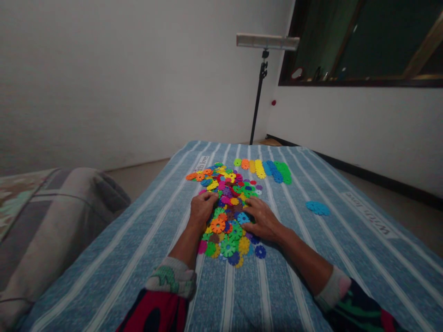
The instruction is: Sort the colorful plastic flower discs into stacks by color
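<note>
A loose pile of notched, flower-shaped plastic discs [229, 246] in many colours lies on a striped blue cloth [145, 276]. At the pile's left edge is my left hand [202, 211], its fingers curled in among the discs; their tips are partly hidden, and I cannot make out what they hold. On the opposite side rests my right hand [262, 218], thumb and fingers apart, with a blue disc [242, 218] near the gap between them. An orange disc [218, 225] shows between the two hands.
Beyond the pile, overlapping rows of discs are grouped by colour, among them a green row [283, 172] and a yellow row [260, 169]. Light-blue discs [317, 208] lie apart at right. A lamp stand [257, 99] rises behind the cloth-covered surface. Grey bedding [79, 207] is at left.
</note>
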{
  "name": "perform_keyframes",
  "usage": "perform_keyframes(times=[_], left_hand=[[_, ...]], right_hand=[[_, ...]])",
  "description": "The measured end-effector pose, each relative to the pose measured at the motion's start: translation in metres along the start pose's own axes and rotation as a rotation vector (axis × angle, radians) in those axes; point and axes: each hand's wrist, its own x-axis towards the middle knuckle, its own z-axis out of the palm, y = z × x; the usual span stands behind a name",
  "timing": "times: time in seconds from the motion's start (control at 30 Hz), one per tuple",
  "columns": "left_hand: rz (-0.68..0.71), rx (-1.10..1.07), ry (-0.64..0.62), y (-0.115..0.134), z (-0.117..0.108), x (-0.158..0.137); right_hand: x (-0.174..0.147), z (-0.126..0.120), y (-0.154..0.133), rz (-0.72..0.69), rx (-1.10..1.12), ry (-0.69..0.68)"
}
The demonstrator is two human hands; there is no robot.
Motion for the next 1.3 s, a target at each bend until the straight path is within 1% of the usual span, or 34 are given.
perform_keyframes(times=[0.1, 0.2, 0.27, 0.33, 0.4, 0.47, 0.53, 0.6, 0.63, 0.7, 0.8, 0.9, 0.97, 1.03, 1.1, 1.17, 1.23, 1.3], left_hand=[[-0.005, -0.026, -0.002, 0.001, 0.000, -0.001], [-0.002, -0.022, -0.001, 0.003, -0.001, -0.001], [-0.013, -0.012, -0.003, 0.004, -0.002, -0.001], [-0.021, -0.008, -0.001, 0.005, -0.002, -0.001], [-0.021, -0.007, 0.004, 0.005, -0.002, -0.001], [-0.023, -0.018, 0.005, 0.004, -0.001, -0.001], [-0.030, -0.032, 0.000, 0.002, -0.001, -0.001], [-0.031, -0.038, -0.001, 0.001, -0.001, 0.000], [-0.030, -0.039, -0.001, 0.001, -0.001, 0.000], [-0.029, -0.041, -0.001, 0.001, -0.001, 0.000], [-0.030, -0.040, 0.000, 0.002, -0.002, -0.001], [-0.028, -0.023, 0.004, 0.004, -0.002, -0.001], [-0.024, -0.009, 0.006, 0.005, -0.002, -0.001], [-0.018, 0.001, 0.008, 0.005, -0.001, -0.001], [-0.012, 0.010, 0.008, 0.005, -0.001, -0.001], [-0.004, 0.013, 0.008, 0.004, -0.001, -0.001], [0.002, 0.014, 0.006, 0.003, -0.001, -0.001], [-0.004, 0.012, 0.002, 0.003, -0.001, -0.001]], right_hand=[[0.001, 0.001, -0.001, -0.029, 0.024, 0.058], [0.001, -0.007, 0.007, -0.033, 0.029, 0.146], [-0.003, -0.020, 0.021, 0.038, -0.024, 0.204], [-0.014, -0.040, 0.041, 0.182, -0.145, 0.232], [-0.029, -0.062, 0.064, 0.380, -0.318, 0.183], [-0.047, -0.081, 0.085, 0.587, -0.484, 0.054], [-0.063, -0.093, 0.099, 0.751, -0.592, -0.062], [-0.072, -0.098, 0.106, 0.874, -0.628, -0.142], [-0.075, -0.099, 0.107, 0.914, -0.626, -0.168], [-0.075, -0.098, 0.105, 0.949, -0.605, -0.207], [-0.073, -0.097, 0.101, 0.938, -0.582, -0.232], [-0.073, -0.097, 0.099, 0.948, -0.563, -0.215], [-0.075, -0.095, 0.099, 0.952, -0.564, -0.162], [-0.075, -0.091, 0.097, 0.908, -0.567, -0.068], [-0.072, -0.082, 0.092, 0.797, -0.541, 0.028], [-0.064, -0.070, 0.082, 0.635, -0.462, 0.082], [-0.052, -0.056, 0.068, 0.468, -0.352, 0.095], [-0.041, -0.043, 0.052, 0.350, -0.264, 0.090]])
